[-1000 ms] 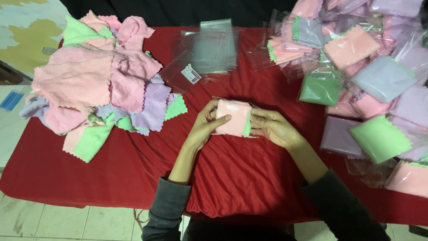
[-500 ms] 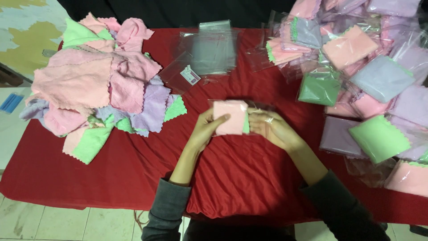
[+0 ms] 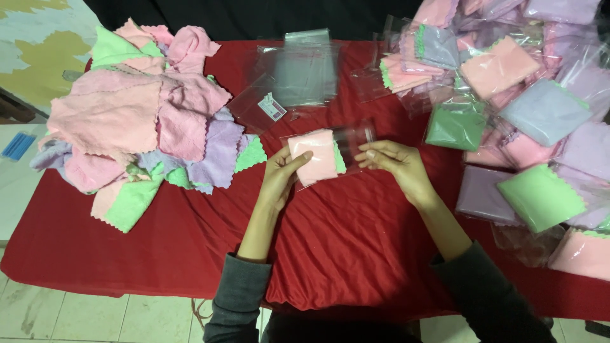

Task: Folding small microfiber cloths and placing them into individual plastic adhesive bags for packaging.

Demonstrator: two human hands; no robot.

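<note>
The folded pink cloth (image 3: 313,157), green scalloped edge showing, sits inside a clear bag (image 3: 348,141) pinched by left hand (image 3: 284,173) and right hand (image 3: 395,162).

Clear plastic bag (image 3: 330,152) holding a folded pink cloth, mid-table. Stack of empty transparent bags (image 3: 304,73) behind it, small white label (image 3: 274,107) at the near corner. Heap of bagged pink, lilac and green cloths (image 3: 508,108) right.
</note>
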